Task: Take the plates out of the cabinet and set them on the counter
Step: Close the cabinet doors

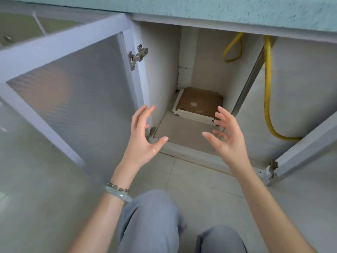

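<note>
The low cabinet (164, 73) under the counter stands with both doors swung wide. On its floor, at the back, lies a flat square stack with a brown top and white edges (197, 105); I cannot tell whether these are plates. My left hand (144, 141) hovers at the cabinet's front edge, fingers spread, holding nothing. My right hand (228, 136) is level with it on the right, palm turned inward, fingers apart and empty. Both hands are short of the stack and do not touch it. The teal counter edge (218, 10) runs along the top.
The left door (69, 99) juts out toward me, and the right door (306, 147) angles out at the right. A yellow hose (267, 92) hangs down inside the right half of the cabinet. My knees in grey trousers (151, 221) are over the tiled floor (200, 181).
</note>
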Tool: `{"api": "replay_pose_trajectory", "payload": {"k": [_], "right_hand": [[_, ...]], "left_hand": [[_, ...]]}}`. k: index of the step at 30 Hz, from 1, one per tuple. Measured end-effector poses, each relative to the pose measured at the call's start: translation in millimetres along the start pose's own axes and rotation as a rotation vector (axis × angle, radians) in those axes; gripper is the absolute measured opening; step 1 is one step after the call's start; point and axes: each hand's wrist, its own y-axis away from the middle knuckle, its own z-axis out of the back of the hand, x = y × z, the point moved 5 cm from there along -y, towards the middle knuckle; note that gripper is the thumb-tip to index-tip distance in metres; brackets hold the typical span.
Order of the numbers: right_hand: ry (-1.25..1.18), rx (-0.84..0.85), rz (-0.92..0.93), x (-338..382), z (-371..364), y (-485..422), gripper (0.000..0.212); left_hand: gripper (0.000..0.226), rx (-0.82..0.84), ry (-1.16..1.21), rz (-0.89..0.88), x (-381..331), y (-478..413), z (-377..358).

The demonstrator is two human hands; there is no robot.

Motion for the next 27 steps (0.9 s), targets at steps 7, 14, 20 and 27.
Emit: {"api": "replay_pose_trajectory", "payload": {"k": [7,14,20,27], "right_hand": [[-0.056,0.193,0.278,76.9,-72.9,-35.3,0.069],[-0.179,0.343,0.435,144.7,-154.7,-39.2,0.064],[-0.149,0.450,0.597,210.9,-215.5,-41.2,0.065],[0.288,0.428,0.880,269.9,-274.4,-45.4,0.063]], "left_hand": [[0.085,-0.263,-0.203,-0.041,-22.7,20.4,85.9],[0.083,-0.401,-0.373,0.002,-40.6,52.7,169.7],[0.092,-0.522,-0.382,0.099,-33.4,57.3,205.5],[0.085,-0.613,-0.181,0.340,2.4,43.0,208.5]]}}
